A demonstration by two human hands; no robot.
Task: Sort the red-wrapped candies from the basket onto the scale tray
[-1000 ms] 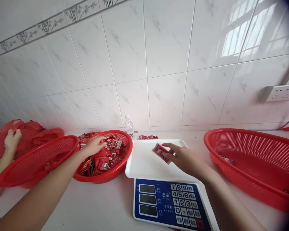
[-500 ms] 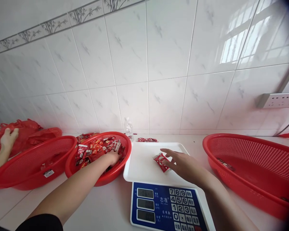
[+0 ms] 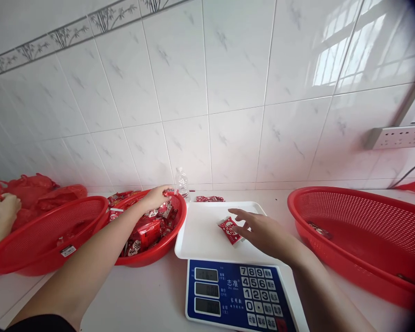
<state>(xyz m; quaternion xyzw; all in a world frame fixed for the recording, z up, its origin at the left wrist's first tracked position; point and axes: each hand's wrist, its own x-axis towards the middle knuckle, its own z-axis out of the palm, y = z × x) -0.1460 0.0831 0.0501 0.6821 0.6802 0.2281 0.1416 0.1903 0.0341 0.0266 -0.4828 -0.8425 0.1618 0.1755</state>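
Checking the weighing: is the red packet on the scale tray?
On it: the red packet lies flat on the white tray, by the right hand.

Person, two arms: black sleeve (image 3: 41,323) worn on the upper left arm; both forearms were bare; left hand (image 3: 157,197) and right hand (image 3: 259,230) were bare.

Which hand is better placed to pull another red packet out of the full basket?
Left, probably. The left hand is over the full basket, near its far rim, packets just below. The right hand is out on the white scale tray, touching a single packet.
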